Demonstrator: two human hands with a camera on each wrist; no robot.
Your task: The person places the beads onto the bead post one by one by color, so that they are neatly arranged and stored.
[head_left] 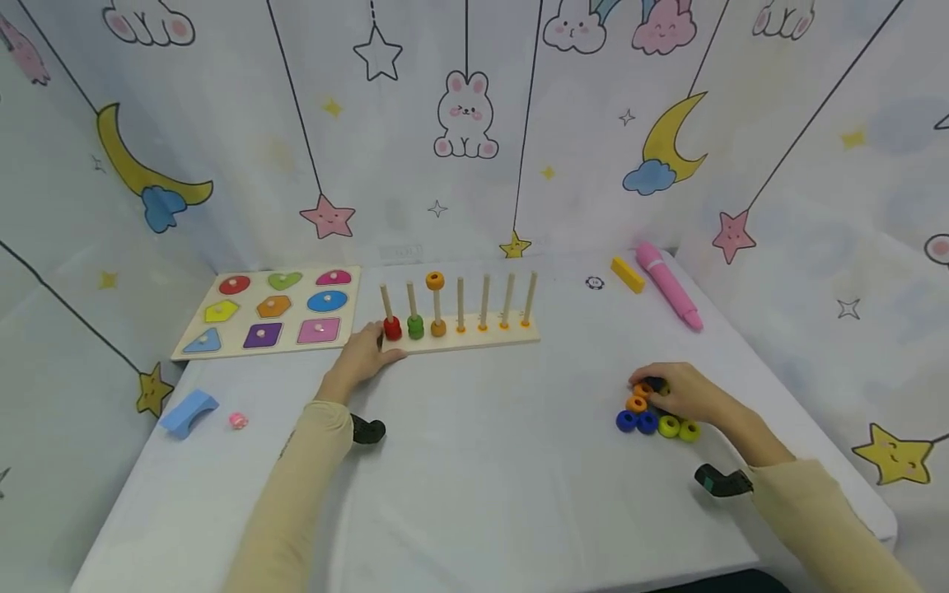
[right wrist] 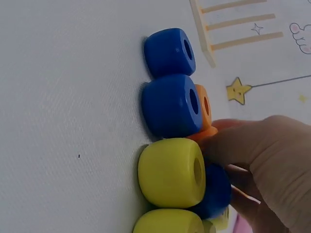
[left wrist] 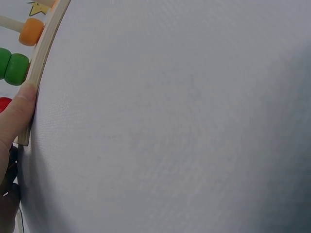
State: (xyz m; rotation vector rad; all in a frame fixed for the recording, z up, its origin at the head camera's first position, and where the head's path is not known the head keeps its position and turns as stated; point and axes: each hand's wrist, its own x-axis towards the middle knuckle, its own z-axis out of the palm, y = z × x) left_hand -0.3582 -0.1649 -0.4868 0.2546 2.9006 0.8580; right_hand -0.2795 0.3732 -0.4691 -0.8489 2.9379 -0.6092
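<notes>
My left hand [head_left: 363, 358] grips the left end of a wooden peg board [head_left: 482, 336], its thumb [left wrist: 22, 104] along the front edge. Red beads [head_left: 392, 329] and green beads [head_left: 415, 327] sit on the first two pegs. The third peg has an orange bead [head_left: 438, 329] at its base and another orange bead [head_left: 434, 281] at its tip. At the right, my right hand [head_left: 685, 391] reaches into a bead pile and pinches an orange bead [right wrist: 206, 133], partly hidden by the thumb. Blue beads [right wrist: 170, 104] and yellow beads [right wrist: 171, 172] lie in front of it.
A shape puzzle board [head_left: 296, 350] lies at the back left. Nearer are a blue arch block [head_left: 189, 413] and a small pink object [head_left: 238, 421]. At the back right lie a yellow block [head_left: 628, 275], a pink marker-like stick [head_left: 670, 287] and a small round disc [head_left: 595, 282].
</notes>
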